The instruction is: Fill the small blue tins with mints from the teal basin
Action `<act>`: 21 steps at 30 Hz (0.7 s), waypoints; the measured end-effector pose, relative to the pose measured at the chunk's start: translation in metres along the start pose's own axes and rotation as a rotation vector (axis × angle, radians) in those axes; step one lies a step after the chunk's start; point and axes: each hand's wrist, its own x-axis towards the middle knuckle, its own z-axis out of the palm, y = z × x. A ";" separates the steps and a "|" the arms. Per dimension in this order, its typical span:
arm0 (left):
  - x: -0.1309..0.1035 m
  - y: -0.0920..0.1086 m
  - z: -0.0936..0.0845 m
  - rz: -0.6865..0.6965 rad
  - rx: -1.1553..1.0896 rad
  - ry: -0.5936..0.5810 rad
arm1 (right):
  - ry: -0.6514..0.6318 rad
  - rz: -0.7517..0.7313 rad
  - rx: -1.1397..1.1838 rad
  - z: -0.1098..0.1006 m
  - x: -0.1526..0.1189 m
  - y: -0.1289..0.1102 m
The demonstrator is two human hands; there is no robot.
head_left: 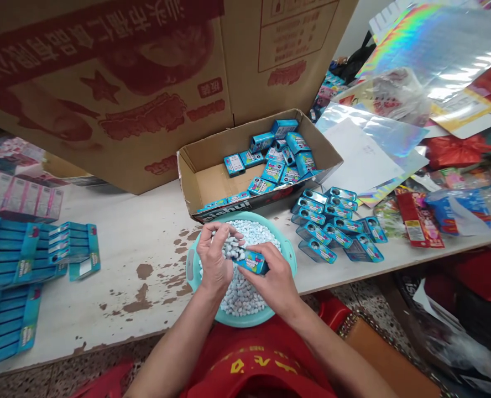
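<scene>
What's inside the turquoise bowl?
The bowl holds a heap of small pale-blue pellets. The left hand, right hand and small blue box above it cover part of the heap; the bottom is buried and can't be seen.

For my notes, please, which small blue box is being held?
The box in the right hand; the others are in the carton or on the table.

Cupped left hand (214, 255) (forearms (178, 349) bare)

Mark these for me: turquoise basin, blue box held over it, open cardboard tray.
Turquoise basin (245, 321): head view, on its near rim.
Held blue box (251, 263): head view, on its printed side.
Open cardboard tray (213, 185): head view, on its bare inside floor.
</scene>
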 end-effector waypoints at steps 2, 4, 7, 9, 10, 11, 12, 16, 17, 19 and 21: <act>0.000 -0.001 0.001 0.010 0.015 -0.013 | 0.008 0.002 0.012 -0.001 0.001 0.001; 0.000 -0.004 0.001 0.020 0.029 -0.022 | 0.004 0.004 0.025 -0.001 0.002 0.002; 0.001 -0.007 0.003 0.027 0.056 -0.008 | 0.002 0.015 0.035 -0.001 0.002 0.001; 0.002 -0.008 0.003 0.029 0.085 -0.004 | -0.002 0.021 0.038 -0.001 0.003 0.001; 0.003 -0.008 0.003 0.037 0.105 -0.004 | -0.005 0.021 0.038 -0.001 0.004 0.001; 0.003 -0.008 0.003 0.048 0.124 -0.006 | -0.010 0.020 0.036 -0.001 0.004 0.001; 0.004 -0.009 0.003 0.061 0.143 -0.006 | -0.012 0.019 0.033 -0.001 0.004 0.002; 0.006 -0.012 0.003 0.067 0.161 -0.011 | 0.001 0.022 0.022 -0.001 0.005 0.003; 0.006 -0.013 0.003 0.065 0.158 -0.012 | 0.003 0.025 0.020 -0.001 0.005 0.004; 0.007 -0.013 0.003 0.074 0.162 -0.006 | 0.005 0.032 0.018 -0.002 0.005 0.003; 0.007 -0.012 0.004 0.100 0.173 -0.001 | 0.011 0.030 0.024 -0.002 0.004 0.003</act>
